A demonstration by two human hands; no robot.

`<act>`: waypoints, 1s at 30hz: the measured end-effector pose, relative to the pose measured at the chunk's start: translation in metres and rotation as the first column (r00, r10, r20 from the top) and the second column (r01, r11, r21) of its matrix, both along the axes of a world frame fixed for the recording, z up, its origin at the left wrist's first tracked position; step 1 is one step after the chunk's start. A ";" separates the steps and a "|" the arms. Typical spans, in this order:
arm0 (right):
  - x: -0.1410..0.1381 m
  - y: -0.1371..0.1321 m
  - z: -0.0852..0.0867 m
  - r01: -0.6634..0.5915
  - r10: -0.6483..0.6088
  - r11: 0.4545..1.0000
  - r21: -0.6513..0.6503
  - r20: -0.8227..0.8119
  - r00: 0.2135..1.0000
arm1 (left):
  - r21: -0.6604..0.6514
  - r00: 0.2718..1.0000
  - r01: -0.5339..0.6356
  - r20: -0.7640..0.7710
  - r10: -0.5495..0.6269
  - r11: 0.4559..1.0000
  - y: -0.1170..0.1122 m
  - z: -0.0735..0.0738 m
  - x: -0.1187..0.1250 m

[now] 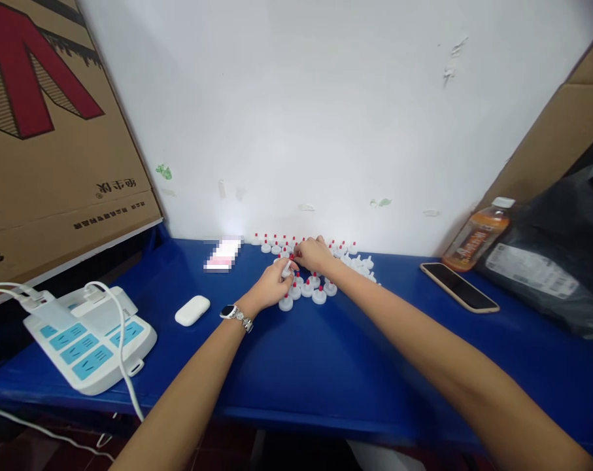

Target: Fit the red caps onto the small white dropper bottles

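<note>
Many red-tipped caps (319, 297), translucent white plastic with round, flaring bases, stand across the back of the blue table (296, 373) in my head feed. Some line up along the foot of the scuffed white wall (296, 118); others cluster just in front of the hands. To the right of them I see plain spouted caps (363, 264), equally milky, crowded so closely that I cannot separate them all.

The left hand (267, 288) pinches a white cap (287, 269) between thumb and fingers, its base mostly covered from me. The right hand (318, 254) bends down just beside it, fingers curled narrowly near a speck of red; I cannot tell whether they grip anything. It also blocks my view of caps behind it.

A linked metal watch (236, 315) circles the left wrist. Beyond it lie a smooth, rounded white case (192, 310) and a power strip (87, 356) with blue socket faces, partly hidden by plugs and cables. Pixelation (223, 254) masks one pale pink item. On the right, a flat, glassy phone (459, 288) sits near an amber bottle (477, 234) and a crinkled black bag (583, 222), cut off by the frame, as is the printed cardboard (55, 163) at left.
</note>
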State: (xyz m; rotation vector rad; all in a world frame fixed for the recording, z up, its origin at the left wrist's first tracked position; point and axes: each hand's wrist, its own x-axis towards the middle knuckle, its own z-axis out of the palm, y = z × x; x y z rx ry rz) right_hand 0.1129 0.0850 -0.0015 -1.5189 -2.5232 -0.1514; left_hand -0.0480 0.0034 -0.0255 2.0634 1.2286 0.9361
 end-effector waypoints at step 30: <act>0.008 -0.096 -0.011 -0.238 -0.020 0.971 -0.032 -0.998 0.052 | 0.189 0.989 0.098 -0.127 -0.075 0.977 -0.023 0.019 0.014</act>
